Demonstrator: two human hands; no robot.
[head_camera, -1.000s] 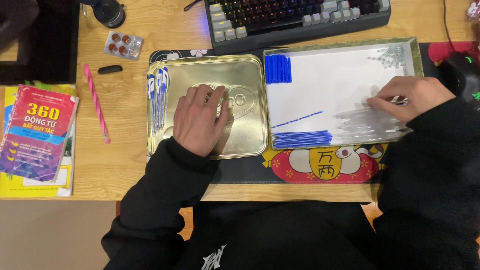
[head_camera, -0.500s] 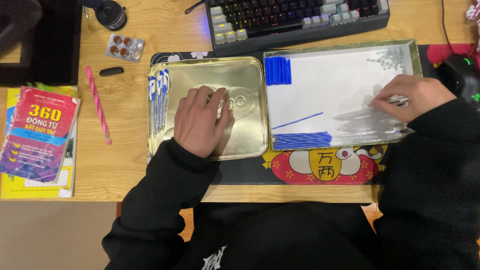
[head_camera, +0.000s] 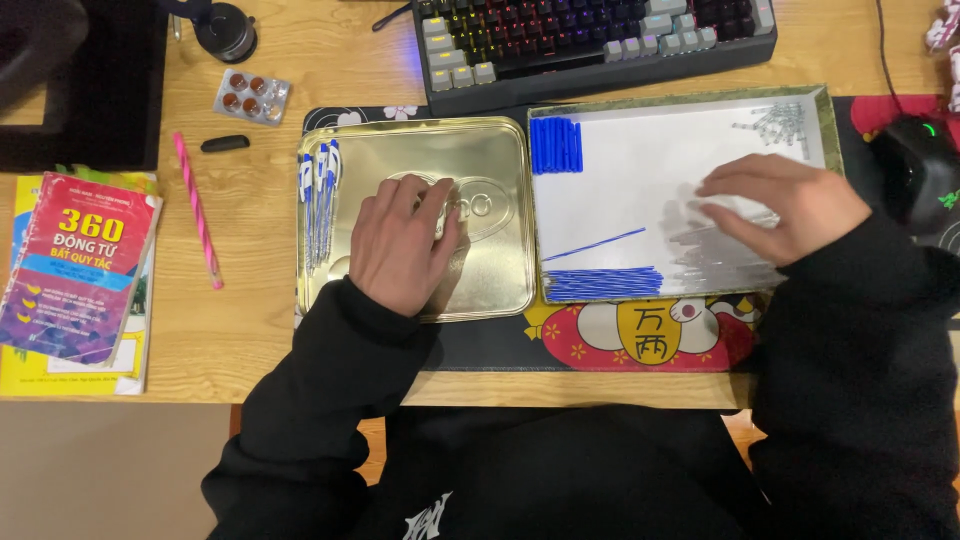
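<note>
The left hand (head_camera: 405, 240) lies palm down, fingers loosely spread, flat on a gold metal tin lid (head_camera: 490, 160); it grips nothing. The right hand (head_camera: 780, 205) hovers low over a white-lined tray (head_camera: 640, 170), fingers curled toward a heap of clear pen barrels (head_camera: 715, 255) beneath it; whether it has hold of one I cannot tell.

Left of the left hand, a few finished blue-and-white pens (head_camera: 320, 195) rest along the lid's edge. Left of the right hand, a stack of blue caps (head_camera: 556, 145) sits in the tray's far corner, one blue refill (head_camera: 595, 245) lies alone, and a row of blue refills (head_camera: 603, 283) lies along the near edge. Small clear tips (head_camera: 775, 122) sit beyond the right hand.

Beyond both hands stands a keyboard (head_camera: 600, 40). Right of the right hand is a black mouse (head_camera: 915, 170). Well left of the left hand lie a pink pencil (head_camera: 197, 210), a pill strip (head_camera: 252, 96) and a book (head_camera: 80, 265).
</note>
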